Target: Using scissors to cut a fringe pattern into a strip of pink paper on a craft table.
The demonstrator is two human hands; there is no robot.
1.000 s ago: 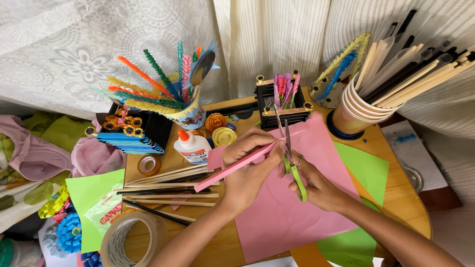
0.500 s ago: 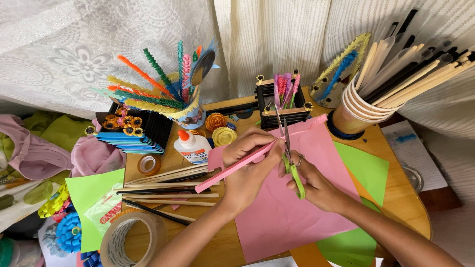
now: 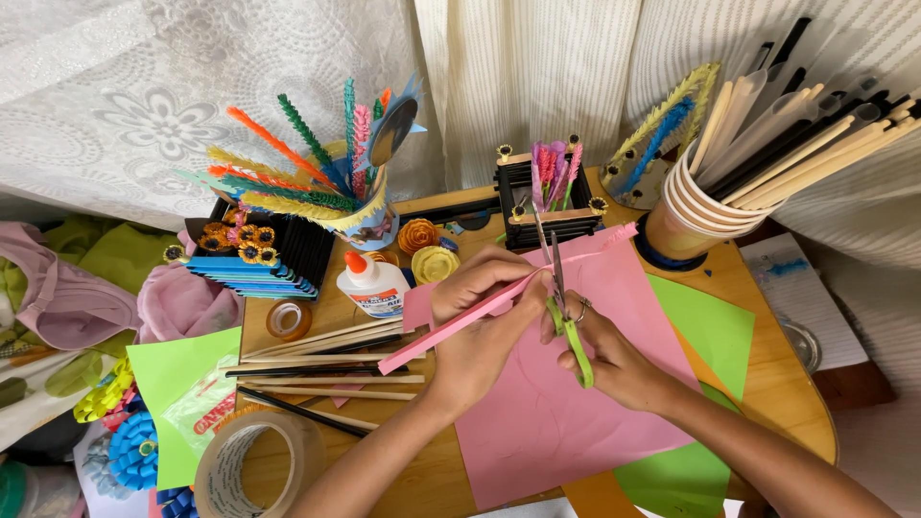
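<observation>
A round wooden table [image 3: 767, 317] fills the view, crowded with craft supplies. At its centre lies one large pink paper sheet [image 3: 566, 422], with one green sheet [image 3: 715, 331] showing from under it at about 3 o'clock.

The left hand [image 3: 480, 331] rests on the pink sheet, fingers curled shut around a long folded pink paper strip [image 3: 451, 331], which runs from 8 o'clock up toward 2 o'clock across the hand. Just beside it at 3 o'clock, the right hand [image 3: 600, 350] grips one pair of green-handled scissors [image 3: 566, 307], fingers closed through the handles; the blades point to 12 o'clock and meet the strip between the two hands.

At 1 o'clock stands a stack of paper cups [image 3: 686, 216] holding many long sticks. At 11 o'clock a decorated cup [image 3: 369, 225] holds coloured paper stems. At 6 o'clock from it sits one white glue bottle [image 3: 372, 286] with an orange cap and a label with red and blue print. At 9 o'clock of the left hand lie roughly eight loose sticks [image 3: 326, 369]. At 7 o'clock is one large tape roll [image 3: 254, 465], and at 9 o'clock one small tape roll [image 3: 288, 319].
</observation>
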